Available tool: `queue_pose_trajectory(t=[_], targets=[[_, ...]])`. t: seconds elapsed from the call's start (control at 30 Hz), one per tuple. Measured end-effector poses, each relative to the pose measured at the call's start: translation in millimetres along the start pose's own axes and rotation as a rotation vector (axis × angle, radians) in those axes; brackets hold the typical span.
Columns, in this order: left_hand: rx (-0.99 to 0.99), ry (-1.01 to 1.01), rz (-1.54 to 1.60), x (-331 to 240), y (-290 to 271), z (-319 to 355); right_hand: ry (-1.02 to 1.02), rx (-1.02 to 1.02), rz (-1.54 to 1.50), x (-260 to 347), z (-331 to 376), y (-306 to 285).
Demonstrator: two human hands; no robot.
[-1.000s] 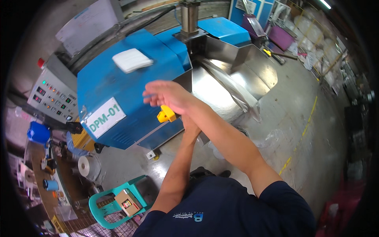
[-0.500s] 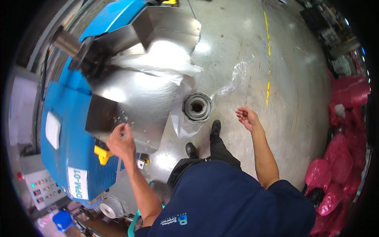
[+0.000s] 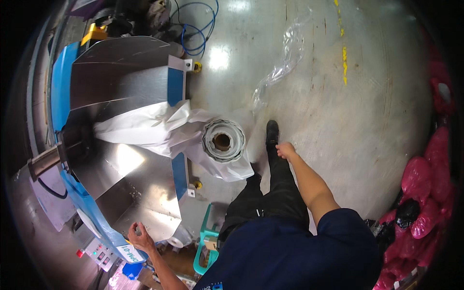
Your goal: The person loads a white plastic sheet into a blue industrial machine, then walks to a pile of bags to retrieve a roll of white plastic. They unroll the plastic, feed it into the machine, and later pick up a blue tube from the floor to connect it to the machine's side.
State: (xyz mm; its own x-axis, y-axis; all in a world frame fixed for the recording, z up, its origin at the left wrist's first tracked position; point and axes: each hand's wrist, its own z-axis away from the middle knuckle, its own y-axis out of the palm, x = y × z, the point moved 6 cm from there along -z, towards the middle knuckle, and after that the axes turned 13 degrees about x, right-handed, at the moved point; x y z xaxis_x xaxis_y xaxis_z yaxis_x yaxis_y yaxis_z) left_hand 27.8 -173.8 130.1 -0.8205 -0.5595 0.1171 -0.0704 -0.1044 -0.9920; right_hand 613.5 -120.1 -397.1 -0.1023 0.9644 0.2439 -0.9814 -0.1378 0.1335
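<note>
you have the roll point(image 3: 234, 141) ahead of you. left of it: the trough point(image 3: 108, 82), with sheeting point(image 3: 162, 124) running from inside to the roll. beyond the roll, rightward: film point(image 3: 288, 48) on the floor point(image 3: 362, 125). far right of it: bags point(image 3: 416, 175). nearer you than it, slightly left: chair point(image 3: 199, 258).

Left hand point(image 3: 139, 237) hovering near lower corner of steel tray point(image 3: 107, 170), fingers curving. Right hand point(image 3: 286, 150) hanging by dark trouser leg point(image 3: 279, 176), fingers curling in. White sheet point(image 3: 154, 128) trailing from tray to roll point(image 3: 237, 142) standing on floor point(image 3: 348, 140). Red bags point(image 3: 417, 179) sitting heaped.
</note>
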Motion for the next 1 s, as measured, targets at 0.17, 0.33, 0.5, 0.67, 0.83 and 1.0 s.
queue_pose_trajectory(t=[0.17,0.33,0.5,0.67,0.83,1.0], targets=[[0.045,0.046,-0.088,-10.1,4.5,-4.2,0.010,0.067,0.121,48.2,-55.9,-18.8],[0.123,-0.027,-0.104,-8.7,12.8,-15.8,-0.032,-0.069,0.384,43.7,-140.6,-44.5],[0.197,-0.113,-0.119,3.2,21.8,-4.7,-0.066,-0.058,0.598,77.0,-202.0,-27.9],[0.247,-0.150,-0.151,9.8,25.0,-7.3,-0.225,0.199,0.165,117.0,-274.1,32.5],[0.287,-0.192,-0.125,6.5,32.4,-13.4,-0.182,0.377,-0.092,160.7,-315.8,95.7],[0.315,-0.165,-0.247,-2.2,34.7,-15.7,0.044,0.348,-0.103,157.6,-338.9,123.9]])
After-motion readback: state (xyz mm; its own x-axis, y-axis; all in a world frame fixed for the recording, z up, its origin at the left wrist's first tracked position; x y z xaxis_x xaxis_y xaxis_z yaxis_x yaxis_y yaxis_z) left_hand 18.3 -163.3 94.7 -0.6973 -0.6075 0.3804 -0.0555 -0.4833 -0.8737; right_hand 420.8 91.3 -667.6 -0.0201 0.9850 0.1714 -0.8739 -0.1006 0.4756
